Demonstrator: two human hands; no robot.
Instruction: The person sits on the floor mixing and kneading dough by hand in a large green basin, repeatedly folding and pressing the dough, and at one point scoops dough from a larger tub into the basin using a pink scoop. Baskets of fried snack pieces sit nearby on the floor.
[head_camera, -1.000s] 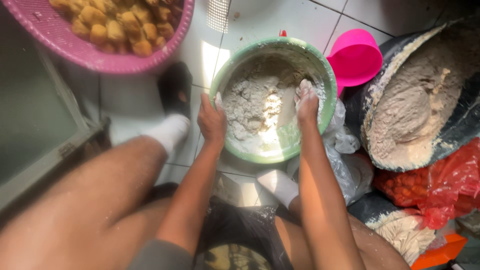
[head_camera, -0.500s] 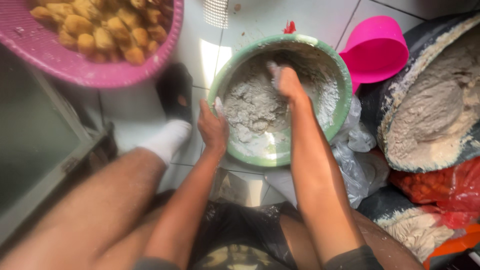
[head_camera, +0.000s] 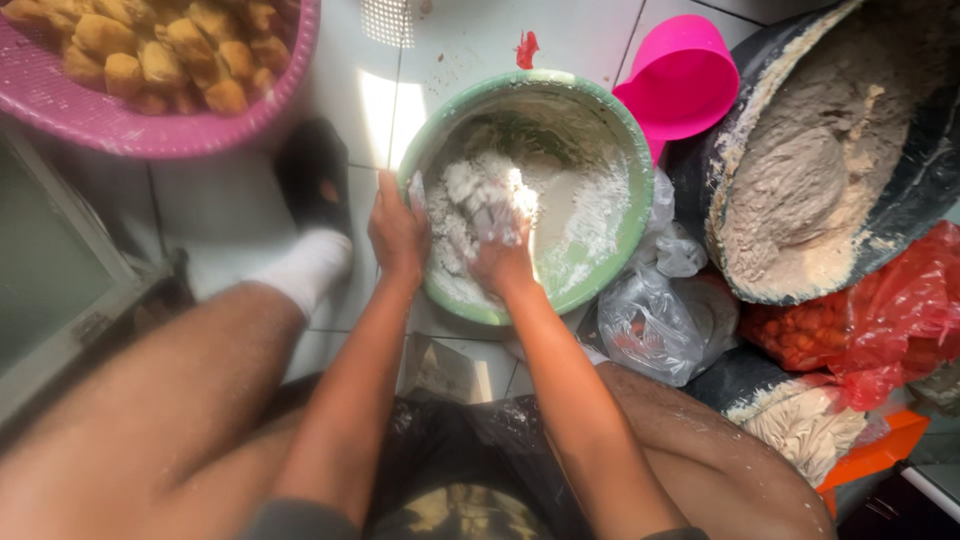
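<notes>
The left hand (head_camera: 398, 232) grips the near-left rim of a round pale-green plastic basin (head_camera: 600, 130) standing on the white tiled floor (head_camera: 470, 40), fingers curled over the edge. The right hand (head_camera: 503, 245) is sunk in the clumpy white flour (head_camera: 470, 190) inside, fingers closed around a floury lump. A bright pink plastic scoop (head_camera: 680, 75) lies just beside the basin's far-right rim, and a pink mesh basket (head_camera: 110, 120) of golden fried pieces (head_camera: 150, 50) sits at the far left.
</notes>
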